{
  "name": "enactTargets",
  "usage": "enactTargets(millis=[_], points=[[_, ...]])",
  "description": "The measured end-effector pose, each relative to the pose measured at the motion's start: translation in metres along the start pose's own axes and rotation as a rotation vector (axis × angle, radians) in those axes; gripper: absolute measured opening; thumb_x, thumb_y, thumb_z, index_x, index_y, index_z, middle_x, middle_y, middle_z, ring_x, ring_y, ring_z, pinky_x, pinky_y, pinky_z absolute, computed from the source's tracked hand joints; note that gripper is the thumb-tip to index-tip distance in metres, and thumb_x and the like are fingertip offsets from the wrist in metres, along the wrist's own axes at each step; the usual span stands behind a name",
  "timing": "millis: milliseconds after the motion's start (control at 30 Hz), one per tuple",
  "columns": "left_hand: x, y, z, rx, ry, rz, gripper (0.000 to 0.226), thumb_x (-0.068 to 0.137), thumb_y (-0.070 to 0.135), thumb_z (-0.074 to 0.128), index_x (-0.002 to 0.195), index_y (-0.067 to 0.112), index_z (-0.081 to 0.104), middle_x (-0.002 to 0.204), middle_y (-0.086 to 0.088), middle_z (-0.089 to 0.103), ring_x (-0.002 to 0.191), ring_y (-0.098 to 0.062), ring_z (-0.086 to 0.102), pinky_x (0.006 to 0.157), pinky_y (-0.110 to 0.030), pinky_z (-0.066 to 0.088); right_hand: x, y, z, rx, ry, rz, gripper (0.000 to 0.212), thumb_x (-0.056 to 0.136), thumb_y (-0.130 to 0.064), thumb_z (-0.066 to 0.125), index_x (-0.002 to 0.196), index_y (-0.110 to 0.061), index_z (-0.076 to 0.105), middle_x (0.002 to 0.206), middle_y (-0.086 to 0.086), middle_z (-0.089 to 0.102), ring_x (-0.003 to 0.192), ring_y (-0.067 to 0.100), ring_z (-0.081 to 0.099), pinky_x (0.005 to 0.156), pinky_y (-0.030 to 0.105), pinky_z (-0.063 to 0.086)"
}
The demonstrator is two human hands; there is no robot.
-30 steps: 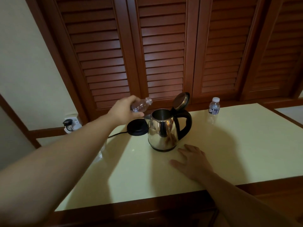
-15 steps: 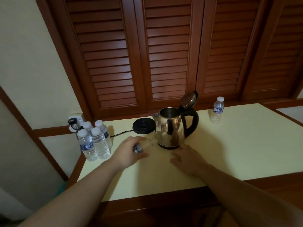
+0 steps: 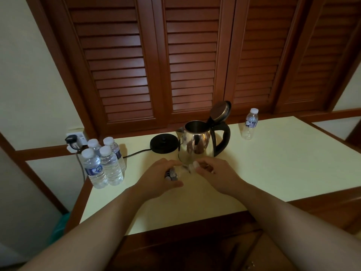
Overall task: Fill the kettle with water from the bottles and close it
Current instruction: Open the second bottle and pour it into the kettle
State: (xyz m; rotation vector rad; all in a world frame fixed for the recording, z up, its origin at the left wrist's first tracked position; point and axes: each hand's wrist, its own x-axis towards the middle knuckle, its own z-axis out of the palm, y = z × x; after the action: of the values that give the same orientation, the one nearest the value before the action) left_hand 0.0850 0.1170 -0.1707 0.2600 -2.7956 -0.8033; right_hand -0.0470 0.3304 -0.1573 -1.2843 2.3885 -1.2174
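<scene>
Just before the kettle (image 3: 195, 145), both hands grip one bottle (image 3: 180, 172), its label unreadable.

Dim warm light, soft focus; wide-angle bowing (edges), blurred foreground forearms

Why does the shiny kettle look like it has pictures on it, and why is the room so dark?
Head view: the kettle mirrors the brown shutters and both hands; dim light leaves the table pale; the wide lens slants the shutters; the bottle between the hands is blurred.
</scene>
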Motion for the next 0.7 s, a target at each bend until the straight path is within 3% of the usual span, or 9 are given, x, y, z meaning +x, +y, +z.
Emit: enactTargets(millis=[133,333,467,567,633,700], points=[[0.002,0.008,0.008,-0.013,-0.017,0.013,0.06,0.082,0.052,0.08,0.137,0.046,0.055,0.11,0.01,0.055,0.099,-0.009,0.054,0.088,-0.025,0.048,-0.005,0.007,-0.012,-0.016,-0.029,-0.014,0.028,0.101,-0.043,0.062,0.126,-0.032,0.069,0.104,-0.023,0.066,0.094,-0.007,0.06,0.073,0.008,0.044],[0.013,0.034,0.013,-0.028,-0.009,0.022,0.054,0.082,0.044,0.084,0.131,0.047,0.062,0.101,0.013,0.054,0.092,-0.006,0.055,0.078,-0.013,0.04,-0.006,0.023,-0.041,-0.032,-0.112,-0.043,0.031,0.1,-0.044,0.063,0.129,-0.034,0.068,0.112,-0.022,0.066,0.094,-0.004,0.06,0.073,0.008,0.046],[0.027,0.068,0.024,-0.014,0.023,0.059,0.054,0.08,0.036,0.087,0.13,0.039,0.066,0.096,0.017,0.053,0.09,-0.007,0.056,0.077,-0.017,0.044,-0.003,0.042,-0.066,-0.053,-0.161,-0.036,0.032,0.101,-0.053,0.053,0.12,-0.033,0.07,0.102,-0.021,0.067,0.087,0.003,0.064,0.078,0.022,0.052],[0.045,0.093,0.039,-0.006,0.052,0.062,0.053,0.081,0.043,0.084,0.13,0.037,0.064,0.107,0.017,0.054,0.099,-0.005,0.055,0.083,-0.013,0.043,0.001,0.061,-0.087,-0.004,-0.155,0.022,0.03,0.105,-0.05,0.048,0.101,-0.028,0.068,0.091,-0.011,0.072,0.08,0.006,0.066,0.081,0.036,0.058],[0.058,0.103,0.052,0.003,0.058,0.054,0.056,0.08,0.053,0.08,0.131,0.04,0.062,0.114,0.011,0.056,0.106,-0.009,0.056,0.09,-0.023,0.048,0.005,0.075,-0.105,-0.008,-0.133,0.022,0.024,0.104,-0.048,0.052,0.099,-0.029,0.065,0.094,-0.012,0.07,0.083,0.008,0.065,0.08,0.033,0.056],[0.068,0.114,0.064,0.006,0.06,0.032,0.056,0.08,0.056,0.079,0.132,0.044,0.061,0.109,0.01,0.055,0.101,-0.008,0.056,0.089,-0.026,0.049,0.008,0.09,-0.126,-0.022,-0.156,0.0,0.01,0.099,-0.041,0.065,0.107,-0.035,0.065,0.101,-0.018,0.067,0.087,0.008,0.064,0.076,0.021,0.051]])
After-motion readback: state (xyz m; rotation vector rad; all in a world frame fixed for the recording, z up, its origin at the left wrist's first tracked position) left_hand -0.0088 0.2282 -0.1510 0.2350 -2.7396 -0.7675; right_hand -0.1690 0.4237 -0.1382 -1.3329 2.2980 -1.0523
